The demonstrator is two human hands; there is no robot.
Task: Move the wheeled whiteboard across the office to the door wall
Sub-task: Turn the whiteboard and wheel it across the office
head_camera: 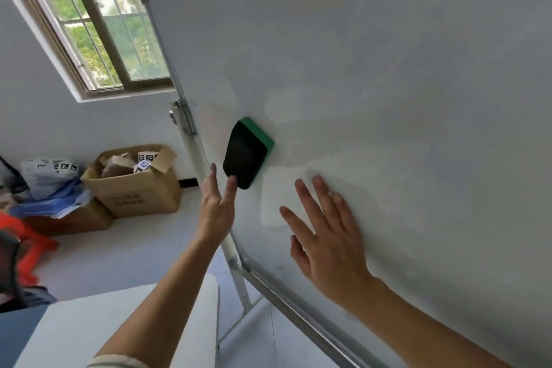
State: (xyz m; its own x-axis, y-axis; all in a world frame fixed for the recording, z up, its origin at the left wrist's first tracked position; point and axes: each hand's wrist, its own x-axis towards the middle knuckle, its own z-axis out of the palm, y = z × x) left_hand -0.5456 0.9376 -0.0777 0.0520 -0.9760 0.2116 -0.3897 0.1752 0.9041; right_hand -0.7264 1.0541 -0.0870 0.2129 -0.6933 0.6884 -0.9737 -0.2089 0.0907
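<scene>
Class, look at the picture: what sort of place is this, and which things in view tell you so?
Probably an office or workroom used partly for storage. A large whiteboard on a metal stand carries a green-backed eraser, a barred window lets in daylight, and an open cardboard box sits on the floor against the wall.

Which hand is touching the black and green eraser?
The left hand: one fingertip touches the eraser at its lower edge. The right hand lies against the bare whiteboard, apart from it.

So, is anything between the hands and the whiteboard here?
Nothing visible. The right hand lies open against the whiteboard. The left hand reaches its left edge, a fingertip at the eraser stuck on the board. The door wall is out of view.
</scene>
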